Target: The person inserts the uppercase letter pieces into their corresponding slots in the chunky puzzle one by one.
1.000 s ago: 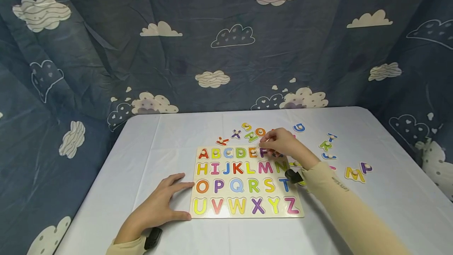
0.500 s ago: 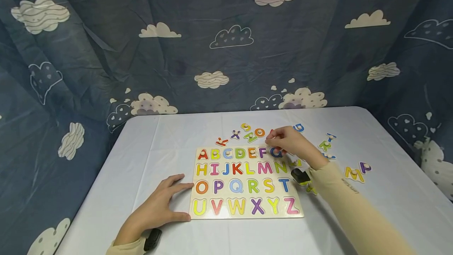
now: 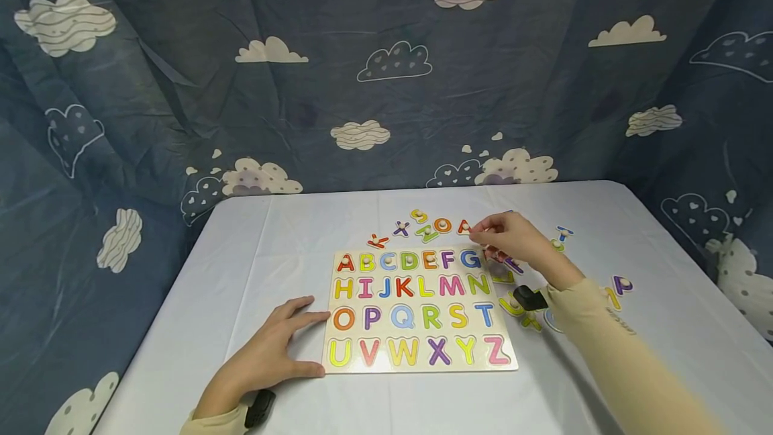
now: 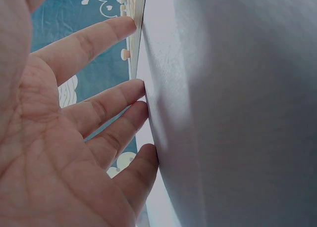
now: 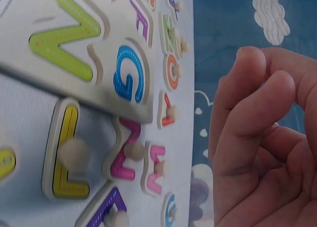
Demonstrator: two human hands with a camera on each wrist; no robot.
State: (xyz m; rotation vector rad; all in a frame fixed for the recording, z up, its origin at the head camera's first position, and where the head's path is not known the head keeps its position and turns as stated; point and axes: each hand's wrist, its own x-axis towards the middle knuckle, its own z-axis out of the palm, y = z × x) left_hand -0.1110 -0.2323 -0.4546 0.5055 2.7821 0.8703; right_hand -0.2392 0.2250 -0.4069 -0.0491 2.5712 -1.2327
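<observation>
A wooden alphabet board (image 3: 389,299) lies on the white table; A to E in its top row carry small knobs. My left hand (image 3: 272,341) rests at the board's left side, fingers spread, fingertips and thumb at its edge. Beyond the board's upper right corner, my right hand (image 3: 510,237) hovers over loose knobbed letters, with thumb and fingers loosely bent. In the right wrist view, nothing shows between those fingers (image 5: 260,106). Close by lie a yellow L (image 5: 67,182), a magenta letter (image 5: 124,170), a pink letter (image 5: 156,182) and a red letter (image 5: 167,113).
Behind the board are an orange O (image 3: 443,225), a purple X (image 3: 401,228), a yellow S (image 3: 419,216) and a red K (image 3: 378,241). More letters lie to its right, including a purple P (image 3: 623,285). A cloud-patterned cloth (image 3: 386,99) hangs behind the table.
My right hand has moved rightward from above the F and G spaces, uncovering the G and the red letter behind the board. My left hand stays at the board's edge.
</observation>
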